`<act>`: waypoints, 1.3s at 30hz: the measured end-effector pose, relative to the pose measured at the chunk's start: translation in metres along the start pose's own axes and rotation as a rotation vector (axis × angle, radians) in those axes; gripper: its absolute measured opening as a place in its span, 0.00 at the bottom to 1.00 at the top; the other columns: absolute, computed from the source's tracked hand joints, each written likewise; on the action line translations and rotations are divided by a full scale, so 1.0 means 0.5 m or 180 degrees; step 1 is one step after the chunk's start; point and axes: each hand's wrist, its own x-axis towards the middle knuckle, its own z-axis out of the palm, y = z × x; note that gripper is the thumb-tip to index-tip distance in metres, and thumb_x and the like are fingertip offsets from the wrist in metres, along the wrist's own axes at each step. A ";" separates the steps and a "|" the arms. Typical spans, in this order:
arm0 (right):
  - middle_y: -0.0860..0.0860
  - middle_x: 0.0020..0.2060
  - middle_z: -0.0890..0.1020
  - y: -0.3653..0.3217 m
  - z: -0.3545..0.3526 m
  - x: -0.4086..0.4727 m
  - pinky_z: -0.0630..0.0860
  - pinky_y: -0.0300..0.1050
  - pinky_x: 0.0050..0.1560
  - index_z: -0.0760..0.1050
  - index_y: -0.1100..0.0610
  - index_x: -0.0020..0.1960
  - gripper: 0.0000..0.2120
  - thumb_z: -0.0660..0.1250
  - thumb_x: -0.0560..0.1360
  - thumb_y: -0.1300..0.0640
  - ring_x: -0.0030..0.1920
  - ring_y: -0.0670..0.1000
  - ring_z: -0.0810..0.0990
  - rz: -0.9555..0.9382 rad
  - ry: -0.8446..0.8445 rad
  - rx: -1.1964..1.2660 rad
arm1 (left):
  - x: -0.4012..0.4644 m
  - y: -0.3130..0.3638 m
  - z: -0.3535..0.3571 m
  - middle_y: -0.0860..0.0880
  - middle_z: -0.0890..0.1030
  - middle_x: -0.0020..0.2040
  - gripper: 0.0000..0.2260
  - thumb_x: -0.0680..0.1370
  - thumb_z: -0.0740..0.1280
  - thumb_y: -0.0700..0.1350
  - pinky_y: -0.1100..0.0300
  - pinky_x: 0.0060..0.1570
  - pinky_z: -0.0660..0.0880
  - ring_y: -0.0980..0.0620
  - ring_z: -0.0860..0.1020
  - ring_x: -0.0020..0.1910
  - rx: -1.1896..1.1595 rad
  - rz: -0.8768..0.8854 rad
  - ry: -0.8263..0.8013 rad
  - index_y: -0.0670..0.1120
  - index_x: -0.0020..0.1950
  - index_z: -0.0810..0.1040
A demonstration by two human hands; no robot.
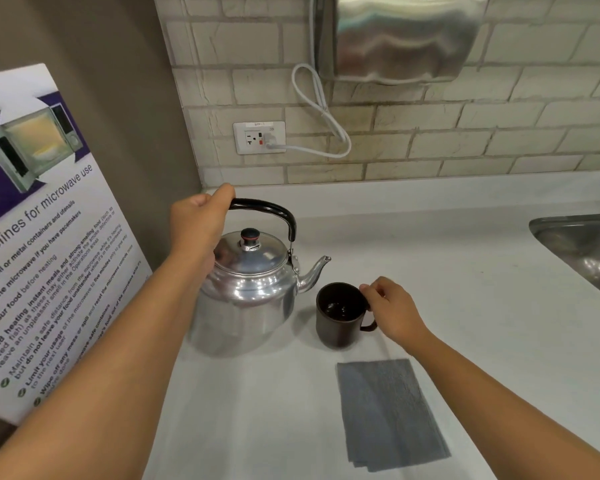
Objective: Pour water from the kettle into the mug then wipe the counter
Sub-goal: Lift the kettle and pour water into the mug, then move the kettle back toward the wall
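**Getting ready to pour**

From the head camera we see the left hand (198, 223) curled tight around the black handle of the shiny kettle (246, 289). The kettle sits flat on the tabletop (447, 271), with its spout pointing at the mug (340, 313) just beside it. The right hand (392, 306) is half closed, with its fingers pinching the mug by the rim and handle to keep it steady. The mug is dark inside, and we cannot tell if it has water in it.

We think the pouring step is just starting. Next the kettle needs to be lifted and tipped slowly, so the spout comes over the mug.

A folded gray cloth (388, 414) lies flat near the mug, ready for wiping. The tabletop is pale and smooth. A sink (582, 244) is off to the right. Behind are a brick wall (499, 126) and a plug socket (260, 137). A microwave poster (49, 237) leans on the left.
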 end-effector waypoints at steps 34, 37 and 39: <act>0.57 0.50 0.76 -0.208 0.175 0.242 0.75 0.53 0.39 0.70 0.59 0.59 0.13 0.53 0.82 0.54 0.40 0.59 0.76 -0.2274 -0.0295 -0.1301 | 0.112 -0.233 0.064 0.56 0.77 0.50 0.11 0.79 0.55 0.55 0.70 0.47 0.65 0.59 0.70 0.51 0.0736 0.1309 0.0179 0.53 0.52 0.74; 0.58 0.44 0.77 -0.202 0.188 0.265 0.73 0.52 0.29 0.69 0.59 0.59 0.12 0.53 0.82 0.53 0.32 0.63 0.75 -0.2388 -0.0062 -0.1810 | 0.138 -0.254 0.052 0.50 0.75 0.55 0.11 0.82 0.55 0.48 0.63 0.50 0.65 0.55 0.70 0.54 0.1479 0.1914 0.0252 0.52 0.60 0.74; 0.57 0.39 0.77 -0.200 0.195 0.282 0.70 0.49 0.27 0.68 0.58 0.58 0.11 0.53 0.82 0.53 0.28 0.62 0.74 -0.2374 0.0023 -0.2106 | 0.161 -0.257 0.048 0.50 0.76 0.52 0.09 0.82 0.57 0.48 0.61 0.45 0.67 0.54 0.73 0.49 0.1499 0.1885 0.0165 0.51 0.57 0.76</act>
